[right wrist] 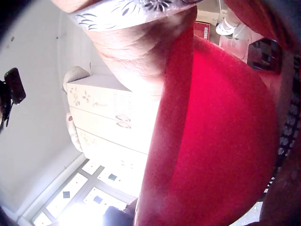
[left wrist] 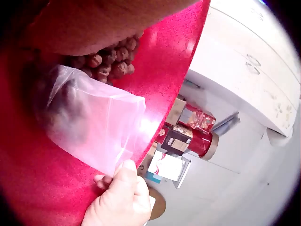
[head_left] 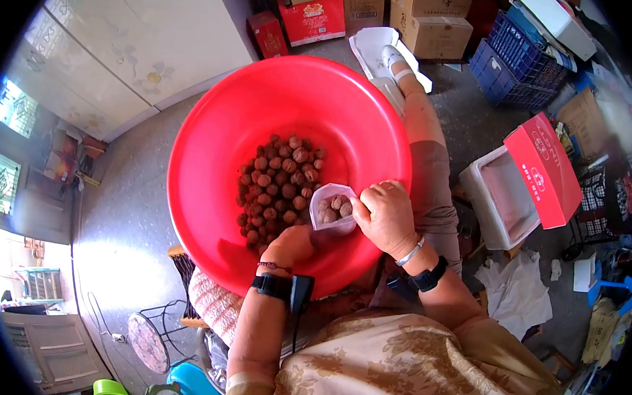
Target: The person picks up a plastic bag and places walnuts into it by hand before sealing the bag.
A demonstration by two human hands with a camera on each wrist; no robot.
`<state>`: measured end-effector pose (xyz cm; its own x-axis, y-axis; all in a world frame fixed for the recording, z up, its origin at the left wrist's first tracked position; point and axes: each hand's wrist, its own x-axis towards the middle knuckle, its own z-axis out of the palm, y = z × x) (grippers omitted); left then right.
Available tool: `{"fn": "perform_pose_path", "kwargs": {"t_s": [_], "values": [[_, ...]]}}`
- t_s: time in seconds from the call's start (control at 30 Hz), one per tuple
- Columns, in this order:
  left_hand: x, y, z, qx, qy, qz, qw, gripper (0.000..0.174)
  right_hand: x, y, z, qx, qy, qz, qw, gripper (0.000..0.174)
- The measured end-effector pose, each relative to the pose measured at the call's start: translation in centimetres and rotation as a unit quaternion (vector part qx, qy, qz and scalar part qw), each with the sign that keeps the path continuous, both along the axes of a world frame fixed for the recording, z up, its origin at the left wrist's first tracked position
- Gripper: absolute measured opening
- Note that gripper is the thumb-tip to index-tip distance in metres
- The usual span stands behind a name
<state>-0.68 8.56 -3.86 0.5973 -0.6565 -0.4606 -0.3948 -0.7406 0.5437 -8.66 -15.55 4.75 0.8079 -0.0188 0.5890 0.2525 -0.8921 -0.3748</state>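
Note:
A large red basin [head_left: 210,155] holds a heap of brown walnuts [head_left: 289,170]. Near its right side, a clear plastic bag [head_left: 331,228] has its mouth spread, with several walnuts inside. My right hand [head_left: 388,218] pinches the rim of the bag; in the left wrist view that hand [left wrist: 120,200] grips the bag's edge between thumb and fingers. My left hand [head_left: 291,247] is low in the basin, beside the walnut heap and the bag's lower part. Its fingers are hidden, and I cannot tell whether they hold anything.
A foam box [head_left: 497,198] with a red lid flap stands to the right, near a white plastic sheet [head_left: 516,293]. Cartons [head_left: 438,35] and blue crates [head_left: 515,72] are stacked at the back. White cabinets [head_left: 122,48] line the left; a round stool [head_left: 149,343] stands below them.

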Motion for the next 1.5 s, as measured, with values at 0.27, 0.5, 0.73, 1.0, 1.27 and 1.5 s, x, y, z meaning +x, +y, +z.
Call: {"fn": "perform_pose_path", "kwargs": {"t_s": [0.27,0.5,0.73,1.0,1.27,1.5], "values": [[0.9,-0.5,2.0,-0.047,-0.117,0.257,0.958,0.047,-0.1,-0.1,0.2,-0.014,0.025,-0.001,1.000,0.027],[0.2,-2.4,6.3,-0.438,-0.044,0.339,0.831,0.031,0.0,-0.1,0.1,-0.003,0.021,-0.001,1.000,0.028],[-0.4,-2.5,6.8,-0.372,-0.090,0.234,0.894,0.055,0.0,-0.2,0.0,-0.015,0.042,0.003,0.999,0.028],[-0.9,-4.5,8.4,-0.217,-0.141,0.122,0.958,0.107,1.3,-0.6,0.4,0.016,0.049,0.020,0.998,0.031],[0.3,-7.3,4.1,-0.129,-0.189,0.113,0.967,0.048,1.2,-0.6,0.2,0.019,0.044,0.037,0.998,0.032],[1.5,-4.9,3.2,-0.304,-0.168,0.252,0.903,0.015,1.0,-0.6,0.2,0.037,0.036,0.008,0.999,0.030]]}}
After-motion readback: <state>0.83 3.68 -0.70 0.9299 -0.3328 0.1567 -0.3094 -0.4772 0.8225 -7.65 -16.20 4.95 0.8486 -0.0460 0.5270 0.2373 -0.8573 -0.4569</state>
